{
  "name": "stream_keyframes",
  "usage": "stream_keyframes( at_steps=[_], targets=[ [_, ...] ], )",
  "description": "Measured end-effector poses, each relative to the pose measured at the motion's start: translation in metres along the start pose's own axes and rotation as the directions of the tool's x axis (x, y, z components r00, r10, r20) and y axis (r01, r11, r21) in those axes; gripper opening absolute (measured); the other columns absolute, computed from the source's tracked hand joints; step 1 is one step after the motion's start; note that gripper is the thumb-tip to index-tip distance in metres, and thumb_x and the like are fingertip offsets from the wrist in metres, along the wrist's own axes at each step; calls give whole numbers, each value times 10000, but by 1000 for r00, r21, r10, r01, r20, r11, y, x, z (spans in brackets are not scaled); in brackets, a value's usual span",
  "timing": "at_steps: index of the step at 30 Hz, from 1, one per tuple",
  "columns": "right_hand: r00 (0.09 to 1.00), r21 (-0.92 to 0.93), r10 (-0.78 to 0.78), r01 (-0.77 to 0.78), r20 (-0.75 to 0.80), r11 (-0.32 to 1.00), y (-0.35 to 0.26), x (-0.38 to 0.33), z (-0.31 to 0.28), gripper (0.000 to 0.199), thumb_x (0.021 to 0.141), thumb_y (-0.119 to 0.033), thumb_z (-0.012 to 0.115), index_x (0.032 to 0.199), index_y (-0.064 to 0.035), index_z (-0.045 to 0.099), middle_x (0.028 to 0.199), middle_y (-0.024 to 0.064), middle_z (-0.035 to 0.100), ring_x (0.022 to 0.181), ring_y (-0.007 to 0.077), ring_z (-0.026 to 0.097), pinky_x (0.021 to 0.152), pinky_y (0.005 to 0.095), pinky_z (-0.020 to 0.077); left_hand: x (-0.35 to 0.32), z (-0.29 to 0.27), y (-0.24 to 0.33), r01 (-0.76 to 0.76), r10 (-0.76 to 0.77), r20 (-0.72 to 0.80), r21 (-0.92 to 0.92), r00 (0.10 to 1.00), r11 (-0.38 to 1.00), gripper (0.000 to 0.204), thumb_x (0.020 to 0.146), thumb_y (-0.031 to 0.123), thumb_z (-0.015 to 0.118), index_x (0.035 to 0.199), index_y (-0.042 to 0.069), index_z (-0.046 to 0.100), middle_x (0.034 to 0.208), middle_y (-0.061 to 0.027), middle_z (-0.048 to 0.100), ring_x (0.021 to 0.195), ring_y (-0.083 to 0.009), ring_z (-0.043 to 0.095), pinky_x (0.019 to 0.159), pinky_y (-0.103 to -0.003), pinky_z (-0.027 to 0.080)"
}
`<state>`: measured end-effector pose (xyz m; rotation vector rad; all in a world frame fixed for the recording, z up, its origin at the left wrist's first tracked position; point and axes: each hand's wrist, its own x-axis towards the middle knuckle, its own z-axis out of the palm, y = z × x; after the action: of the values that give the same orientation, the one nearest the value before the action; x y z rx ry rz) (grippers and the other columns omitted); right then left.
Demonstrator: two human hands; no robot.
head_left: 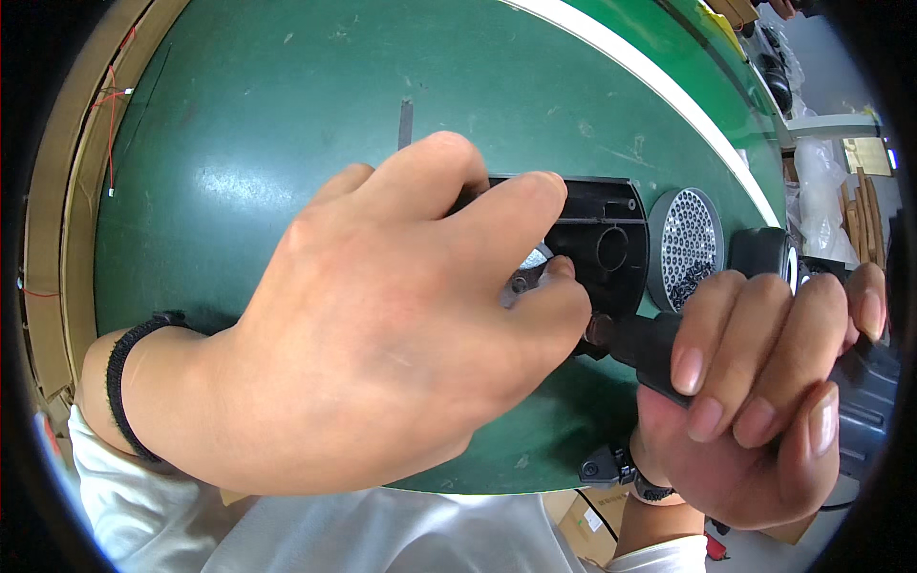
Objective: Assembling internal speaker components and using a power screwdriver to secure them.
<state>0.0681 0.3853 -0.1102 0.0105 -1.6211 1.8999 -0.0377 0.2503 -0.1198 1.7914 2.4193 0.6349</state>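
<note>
My left hand (401,315) reaches across the middle, its fingers curled round a black plastic housing (597,205) on the green table. Thumb and index finger press at the housing's inside, where a small silvery part (537,256) shows between them. Much of the housing is hidden under this hand. At the lower right my right hand (750,382) is closed round a black screwdriver (650,346). The tool's tip end points left at the housing's near edge, close beside my left thumb; whether it touches a screw I cannot tell.
A round grey tray (684,239) with small dark screws stands right of the housing, beside a black device (759,256). A black clamp-like bracket (604,466) sits at the table's front edge. Cardboard (81,210) lines the left side. A dark strip (406,124) lies farther back.
</note>
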Motion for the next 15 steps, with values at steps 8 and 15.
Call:
stream_keyframes(
  at_steps=[8, 15],
  targets=[
    [1000, -74, 11, -9, 26, 997, 2, -6, -1, 311, 946, -117, 537, 1160, -62, 317, 697, -2, 466, 558, 130, 472, 660, 322, 446, -9, 35, -28, -277, 296, -340, 106, 892, 955, 458, 516, 57, 786, 970, 51, 732, 1213, -189, 613, 820, -316, 594, 622, -363, 509],
    [995, -90, -75, 80, 59, 993, 7, -9, 1, 275, 946, -127, 514, 1143, -75, 329, 685, -11, 458, 543, 120, 459, 637, 310, 437, -10, 25, -11, -131, 112, -275, -49, 955, 990, 420, 531, 39, 775, 948, 39, 725, 1140, -174, 633, 752, -306, 585, 591, -360, 485]
  ],
)
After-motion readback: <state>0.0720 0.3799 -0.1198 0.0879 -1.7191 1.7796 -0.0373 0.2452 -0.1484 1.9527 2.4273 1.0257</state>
